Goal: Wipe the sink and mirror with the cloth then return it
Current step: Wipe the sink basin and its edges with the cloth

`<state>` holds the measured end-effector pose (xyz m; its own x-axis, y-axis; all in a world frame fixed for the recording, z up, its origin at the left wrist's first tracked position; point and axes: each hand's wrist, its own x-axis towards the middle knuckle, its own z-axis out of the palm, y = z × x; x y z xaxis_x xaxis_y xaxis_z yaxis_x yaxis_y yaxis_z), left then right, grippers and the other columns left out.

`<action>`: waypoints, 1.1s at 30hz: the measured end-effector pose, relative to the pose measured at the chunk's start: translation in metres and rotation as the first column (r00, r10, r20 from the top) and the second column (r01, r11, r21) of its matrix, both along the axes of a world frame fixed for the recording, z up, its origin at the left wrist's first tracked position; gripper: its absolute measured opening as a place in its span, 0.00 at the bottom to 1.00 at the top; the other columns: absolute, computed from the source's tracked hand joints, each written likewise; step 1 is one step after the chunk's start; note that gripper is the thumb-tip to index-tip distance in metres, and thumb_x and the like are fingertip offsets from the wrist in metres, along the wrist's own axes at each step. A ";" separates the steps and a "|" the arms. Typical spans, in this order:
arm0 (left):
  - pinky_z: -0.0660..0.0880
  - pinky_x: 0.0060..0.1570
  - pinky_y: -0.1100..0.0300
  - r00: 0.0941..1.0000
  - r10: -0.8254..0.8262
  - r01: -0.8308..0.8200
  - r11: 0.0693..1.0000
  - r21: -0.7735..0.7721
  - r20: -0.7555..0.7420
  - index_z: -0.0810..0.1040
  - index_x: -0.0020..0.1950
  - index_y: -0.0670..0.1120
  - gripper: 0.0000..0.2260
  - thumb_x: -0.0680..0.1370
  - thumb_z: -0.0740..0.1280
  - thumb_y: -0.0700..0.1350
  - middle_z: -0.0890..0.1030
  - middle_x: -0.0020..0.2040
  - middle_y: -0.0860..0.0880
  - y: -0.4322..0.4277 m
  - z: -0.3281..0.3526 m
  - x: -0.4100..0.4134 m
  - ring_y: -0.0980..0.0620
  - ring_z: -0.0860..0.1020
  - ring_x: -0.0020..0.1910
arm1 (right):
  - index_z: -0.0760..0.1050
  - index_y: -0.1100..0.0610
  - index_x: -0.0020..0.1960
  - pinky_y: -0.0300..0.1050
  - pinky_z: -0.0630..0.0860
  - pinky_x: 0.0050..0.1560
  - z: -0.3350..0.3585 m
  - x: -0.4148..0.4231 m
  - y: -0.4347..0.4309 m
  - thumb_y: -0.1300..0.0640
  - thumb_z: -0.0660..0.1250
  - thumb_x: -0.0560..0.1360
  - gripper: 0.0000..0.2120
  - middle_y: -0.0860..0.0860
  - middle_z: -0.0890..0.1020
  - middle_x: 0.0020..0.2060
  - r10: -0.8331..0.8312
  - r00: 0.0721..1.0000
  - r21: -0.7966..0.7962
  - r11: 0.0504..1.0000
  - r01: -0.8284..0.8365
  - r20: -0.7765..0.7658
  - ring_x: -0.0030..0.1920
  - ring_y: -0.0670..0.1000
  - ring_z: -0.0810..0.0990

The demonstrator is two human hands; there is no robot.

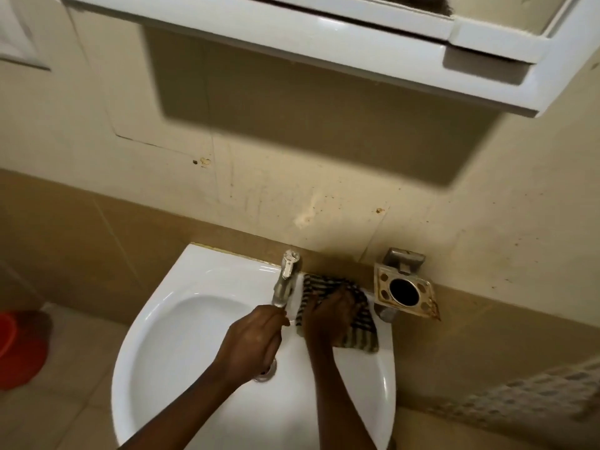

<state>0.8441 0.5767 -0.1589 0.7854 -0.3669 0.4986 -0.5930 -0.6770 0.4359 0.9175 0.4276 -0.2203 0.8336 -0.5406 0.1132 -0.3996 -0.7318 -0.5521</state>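
Observation:
A white sink [181, 345] juts from the tiled wall, with a metal tap [287, 274] at its back rim. A dark striped cloth [363, 332] lies on the sink's back right rim. My right hand [328, 319] presses flat on the cloth, fingers spread over it. My left hand [251, 339] hangs over the bowl just below the tap spout, fingers curled near the spout's tip; whether it touches the spout I cannot tell. The drain [268, 371] is partly hidden under my left wrist. The white frame of the mirror cabinet [324, 37] hangs overhead; its glass is barely in view.
A rusty metal holder [404, 293] with a round hole is fixed to the wall right of the sink. A red bucket [19, 345] stands on the floor at the left. A patterned surface [535, 397] shows blurred at lower right.

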 end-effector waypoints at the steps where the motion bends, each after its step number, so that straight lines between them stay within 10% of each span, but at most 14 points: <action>1: 0.74 0.41 0.67 1.000 0.017 -0.017 1.000 -0.011 0.011 0.81 0.48 0.45 0.10 0.72 0.62 0.38 0.83 0.48 0.49 0.006 -0.001 0.000 0.54 0.79 0.49 | 0.67 0.67 0.69 0.61 0.64 0.70 0.000 0.000 0.020 0.55 0.68 0.72 0.29 0.67 0.73 0.65 0.076 0.997 0.017 0.997 -0.075 -0.004 0.67 0.66 0.71; 6: 0.73 0.50 0.65 0.992 0.114 -0.113 0.993 -0.021 0.056 0.82 0.49 0.43 0.10 0.75 0.61 0.39 0.84 0.48 0.48 0.029 -0.001 0.007 0.53 0.78 0.54 | 0.78 0.68 0.54 0.63 0.80 0.51 0.002 -0.004 0.032 0.65 0.79 0.62 0.22 0.64 0.84 0.48 0.352 0.935 -0.113 0.932 -0.345 0.050 0.51 0.64 0.83; 11: 0.68 0.62 0.60 0.968 0.249 -0.249 0.968 -0.007 0.025 0.81 0.52 0.43 0.17 0.80 0.54 0.47 0.84 0.51 0.46 0.055 0.000 0.017 0.48 0.81 0.53 | 0.72 0.67 0.64 0.66 0.66 0.69 -0.018 -0.030 -0.016 0.68 0.67 0.73 0.19 0.65 0.76 0.62 0.111 0.994 -0.088 0.990 -0.110 0.016 0.67 0.68 0.69; 21: 0.51 0.74 0.58 0.896 0.359 -0.372 0.928 -0.002 -0.260 0.72 0.68 0.41 0.16 0.81 0.58 0.44 0.74 0.69 0.42 0.102 -0.022 0.038 0.46 0.66 0.73 | 0.76 0.74 0.55 0.64 0.78 0.50 -0.028 -0.047 0.055 0.74 0.74 0.63 0.21 0.70 0.82 0.48 0.321 0.946 0.067 0.944 -0.324 0.052 0.48 0.69 0.82; 28: 0.48 0.76 0.56 0.850 0.332 -0.382 0.923 -0.043 -0.410 0.67 0.72 0.42 0.19 0.83 0.55 0.45 0.67 0.74 0.43 0.116 -0.033 0.034 0.48 0.58 0.77 | 0.61 0.59 0.74 0.51 0.52 0.76 -0.036 -0.050 0.100 0.70 0.66 0.72 0.33 0.59 0.66 0.73 0.719 0.688 -0.089 0.683 -0.725 -0.092 0.74 0.60 0.62; 33: 0.46 0.74 0.61 0.870 0.318 -0.377 0.922 -0.092 -0.377 0.66 0.72 0.42 0.19 0.82 0.57 0.46 0.68 0.74 0.44 0.136 -0.025 0.029 0.49 0.59 0.76 | 0.62 0.61 0.73 0.58 0.60 0.74 -0.013 0.015 0.134 0.58 0.66 0.74 0.30 0.60 0.71 0.69 0.287 0.957 -0.108 0.953 -0.282 0.042 0.71 0.61 0.66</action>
<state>0.8730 0.7130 -0.1841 0.9801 0.0225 0.1973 -0.1220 -0.7157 0.6877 0.9320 0.5619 -0.2334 0.9418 -0.2655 0.2064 -0.1368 -0.8631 -0.4861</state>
